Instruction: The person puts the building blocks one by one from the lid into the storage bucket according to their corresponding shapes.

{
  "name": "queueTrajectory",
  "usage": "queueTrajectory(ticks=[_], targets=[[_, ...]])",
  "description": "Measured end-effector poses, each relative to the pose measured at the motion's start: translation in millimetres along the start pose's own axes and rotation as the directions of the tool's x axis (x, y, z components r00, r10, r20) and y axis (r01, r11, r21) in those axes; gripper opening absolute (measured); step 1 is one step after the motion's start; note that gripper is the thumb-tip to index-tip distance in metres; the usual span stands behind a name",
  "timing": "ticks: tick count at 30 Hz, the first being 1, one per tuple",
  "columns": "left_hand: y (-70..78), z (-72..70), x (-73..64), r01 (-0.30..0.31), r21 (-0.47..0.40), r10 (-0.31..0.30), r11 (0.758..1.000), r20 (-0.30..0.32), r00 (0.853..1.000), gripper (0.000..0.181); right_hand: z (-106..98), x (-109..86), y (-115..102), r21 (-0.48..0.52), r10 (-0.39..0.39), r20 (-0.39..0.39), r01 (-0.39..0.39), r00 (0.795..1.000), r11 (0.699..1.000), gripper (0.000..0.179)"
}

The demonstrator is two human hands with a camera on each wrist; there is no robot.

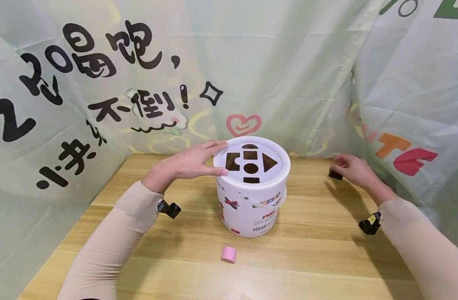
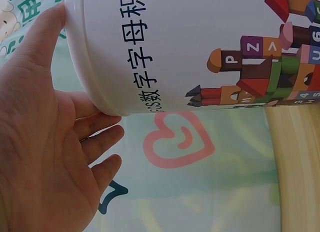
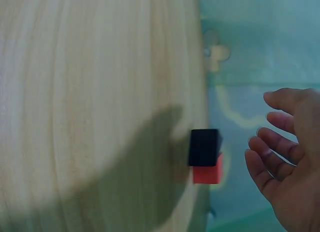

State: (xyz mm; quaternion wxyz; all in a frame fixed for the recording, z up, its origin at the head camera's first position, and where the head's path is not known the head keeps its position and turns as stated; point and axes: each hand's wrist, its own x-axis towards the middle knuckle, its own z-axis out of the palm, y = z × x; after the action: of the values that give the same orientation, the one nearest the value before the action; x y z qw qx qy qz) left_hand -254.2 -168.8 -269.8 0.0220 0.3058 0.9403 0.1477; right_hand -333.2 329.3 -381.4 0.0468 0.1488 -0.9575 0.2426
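A white bucket [image 1: 247, 212] stands upright in the middle of the table, its lid [image 1: 234, 179] cut with several shaped holes. My left hand [image 1: 189, 161] rests on the left side of the lid's rim, thumb and fingers spread and nearly straight. In the left wrist view the fingertips touch the rim and the little finger is off it. At the far right, my right hand [image 1: 354, 170] is beside a dark block [image 1: 335, 173]. The right wrist view shows its loosely bent fingers apart from that block, with a red block [image 3: 207, 175] partly hidden behind it.
A pink rounded block [image 1: 228, 254] lies on the wooden table [image 1: 308, 262] in front of the bucket. Printed cloth curtains [image 1: 296, 83] hang along the back and both sides. The bucket's handle [image 1: 281, 199] hangs down at its right front.
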Motion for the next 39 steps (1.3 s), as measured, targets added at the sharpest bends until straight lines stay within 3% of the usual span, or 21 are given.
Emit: queueTrajectory(ticks=[7,17,25,39], targets=[[0.3,-1.1,-0.2,0.002,0.003,-0.002,1.0,-0.003,1.0,0.094,13,10.1,22,-0.024,0.05,0.044,-0.049,0.998,0.999,0.061],[1.1,-1.7,-0.8,0.006,0.008,-0.006,1.0,0.002,1.0,0.094,25,17.3,37,-0.107,0.034,0.008,-0.033,0.999,0.994,0.045],[1.0,-0.1,-0.5,0.01,0.006,-0.01,1.0,0.008,1.0,0.094,34,15.9,38,-0.122,0.057,-0.007,-0.057,0.998,0.991,0.047],[1.4,0.2,-0.6,0.011,0.009,-0.011,1.0,0.004,1.0,0.094,36,7.6,30,-0.165,0.045,0.002,-0.045,0.999,0.985,0.033]])
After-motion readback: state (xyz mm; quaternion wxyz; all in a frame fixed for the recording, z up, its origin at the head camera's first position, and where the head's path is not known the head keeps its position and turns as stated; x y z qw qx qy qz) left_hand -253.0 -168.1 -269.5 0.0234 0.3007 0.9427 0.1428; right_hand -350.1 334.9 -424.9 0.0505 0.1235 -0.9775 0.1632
